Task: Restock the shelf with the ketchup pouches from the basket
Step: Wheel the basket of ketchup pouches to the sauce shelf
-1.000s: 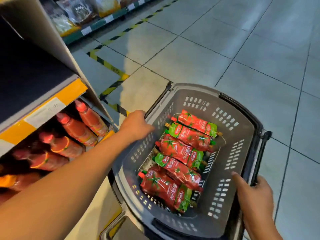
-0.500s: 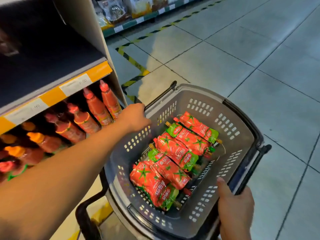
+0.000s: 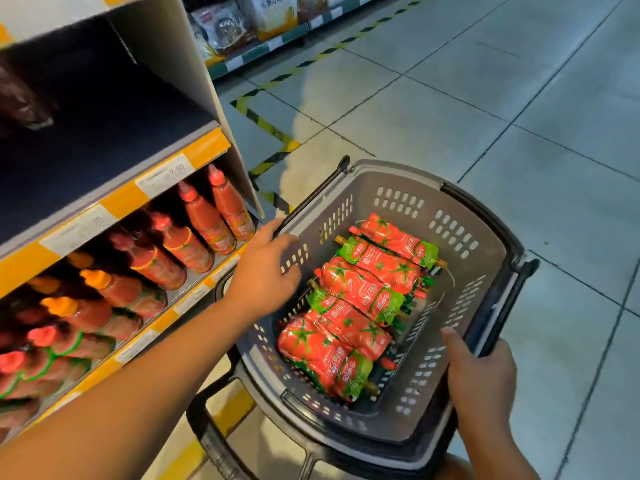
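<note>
the ketchup pouches [image 3: 356, 306] lie stacked along the bottom of the grey basket [image 3: 460, 237], red and green packs overlapping one another. the left hand [image 3: 265, 271] hovers over the basket's left rim with fingers spread and loose, grasping nothing, while the right hand [image 3: 479, 375] is clenched around the basket's right rim and black handle [image 3: 509, 306]. beside the basket, the shelf [image 3: 114, 199] carries rows of red sauce bottles [image 3: 207, 220] under yellow price strips.
</note>
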`<act>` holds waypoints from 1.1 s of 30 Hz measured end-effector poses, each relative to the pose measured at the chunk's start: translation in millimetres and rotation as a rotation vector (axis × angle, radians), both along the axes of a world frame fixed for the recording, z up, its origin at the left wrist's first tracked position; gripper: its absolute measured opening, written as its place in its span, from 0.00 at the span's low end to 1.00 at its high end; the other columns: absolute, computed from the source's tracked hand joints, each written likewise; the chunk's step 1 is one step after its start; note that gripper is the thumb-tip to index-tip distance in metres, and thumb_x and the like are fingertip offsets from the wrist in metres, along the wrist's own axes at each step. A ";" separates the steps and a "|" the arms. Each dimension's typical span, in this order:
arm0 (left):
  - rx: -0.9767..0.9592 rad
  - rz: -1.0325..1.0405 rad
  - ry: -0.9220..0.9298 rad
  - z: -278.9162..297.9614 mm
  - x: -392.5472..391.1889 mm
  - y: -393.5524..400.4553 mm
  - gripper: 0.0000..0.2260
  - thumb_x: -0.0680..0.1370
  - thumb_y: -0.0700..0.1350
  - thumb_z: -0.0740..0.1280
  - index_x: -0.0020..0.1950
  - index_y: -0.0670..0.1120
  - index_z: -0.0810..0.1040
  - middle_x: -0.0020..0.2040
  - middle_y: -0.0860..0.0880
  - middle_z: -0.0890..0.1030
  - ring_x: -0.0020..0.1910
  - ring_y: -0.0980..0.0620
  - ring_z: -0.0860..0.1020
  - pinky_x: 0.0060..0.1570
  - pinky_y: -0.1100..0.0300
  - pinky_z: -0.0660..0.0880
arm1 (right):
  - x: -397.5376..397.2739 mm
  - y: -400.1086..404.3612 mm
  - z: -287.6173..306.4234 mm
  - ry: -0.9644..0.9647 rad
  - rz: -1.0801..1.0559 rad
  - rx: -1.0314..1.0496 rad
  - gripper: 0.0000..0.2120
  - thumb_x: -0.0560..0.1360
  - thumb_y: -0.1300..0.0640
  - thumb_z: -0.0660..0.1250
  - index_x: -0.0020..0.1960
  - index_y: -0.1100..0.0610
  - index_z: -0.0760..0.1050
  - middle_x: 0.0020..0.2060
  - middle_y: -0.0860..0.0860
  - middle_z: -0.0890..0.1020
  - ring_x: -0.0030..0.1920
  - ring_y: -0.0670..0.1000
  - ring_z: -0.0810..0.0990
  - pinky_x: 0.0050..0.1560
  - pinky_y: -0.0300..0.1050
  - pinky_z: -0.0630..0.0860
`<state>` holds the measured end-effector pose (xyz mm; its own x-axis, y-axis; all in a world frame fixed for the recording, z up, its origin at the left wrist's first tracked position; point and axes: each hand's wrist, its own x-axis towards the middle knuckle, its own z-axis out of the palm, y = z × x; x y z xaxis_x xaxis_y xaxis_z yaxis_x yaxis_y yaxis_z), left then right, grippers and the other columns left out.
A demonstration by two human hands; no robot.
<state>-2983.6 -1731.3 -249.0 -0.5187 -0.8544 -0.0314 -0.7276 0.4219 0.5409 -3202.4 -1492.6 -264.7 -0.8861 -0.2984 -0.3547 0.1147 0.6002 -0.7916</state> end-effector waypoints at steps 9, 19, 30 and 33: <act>0.046 -0.033 -0.060 1.5 3.6 5.3 0.24 0.71 0.53 0.66 0.65 0.49 0.79 0.84 0.39 0.55 0.82 0.36 0.56 0.78 0.40 0.59 | -10.3 -9.0 12.0 0.089 0.059 -0.006 0.11 0.79 0.49 0.74 0.52 0.55 0.75 0.44 0.57 0.81 0.40 0.54 0.79 0.37 0.49 0.74; 0.048 -0.103 -0.078 4.2 -6.1 -2.9 0.20 0.70 0.58 0.65 0.55 0.48 0.79 0.83 0.37 0.53 0.82 0.38 0.53 0.78 0.44 0.57 | -15.3 -15.6 11.0 0.210 0.041 0.078 0.13 0.78 0.49 0.75 0.55 0.55 0.76 0.46 0.53 0.82 0.45 0.59 0.80 0.48 0.54 0.78; 0.143 -0.228 -0.050 11.6 4.2 -14.7 0.16 0.77 0.53 0.68 0.61 0.47 0.76 0.85 0.38 0.46 0.84 0.38 0.45 0.82 0.45 0.48 | -12.2 -39.3 41.2 0.764 0.441 0.814 0.37 0.79 0.40 0.66 0.78 0.59 0.59 0.71 0.64 0.72 0.68 0.68 0.74 0.62 0.65 0.74; 0.034 -0.261 0.091 -2.4 -2.1 -13.4 0.16 0.78 0.49 0.68 0.64 0.46 0.76 0.83 0.43 0.58 0.82 0.41 0.56 0.79 0.47 0.59 | -6.1 -64.6 42.5 0.932 0.740 0.725 0.22 0.77 0.48 0.71 0.65 0.58 0.74 0.59 0.60 0.79 0.59 0.66 0.79 0.58 0.61 0.77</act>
